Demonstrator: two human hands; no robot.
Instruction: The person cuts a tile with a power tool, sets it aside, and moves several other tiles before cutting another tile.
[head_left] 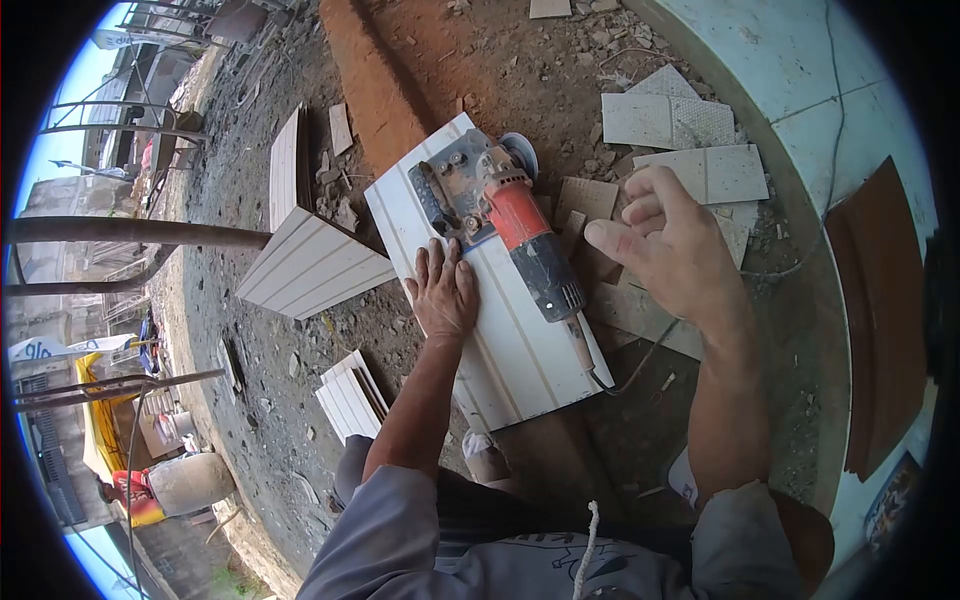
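A large white ribbed tile (pixel 500 370) lies in front of me, with a red and black tile cutter (pixel 525 235) resting on it. The cutter's metal base plate sits flat, and its round blade (pixel 519 155) shows past the tile's far edge. My left hand (pixel 445 295) is spread flat on the tile, its fingertips close to the base plate. To the right of the cutter, my right hand (pixel 675 245) hangs in the air, touching nothing. Its fingers are loosely curled, the thumb stands apart, and no object shows in it.
Ribbed tiles (pixel 315 265) lean at the left, with a small tile stack (pixel 350 395) below them. Cut tile pieces (pixel 665 120) and rubble lie at the upper right. A power cord (pixel 645 355) runs from the cutter. Farther left, a person (pixel 130 490) is near a barrel (pixel 190 485).
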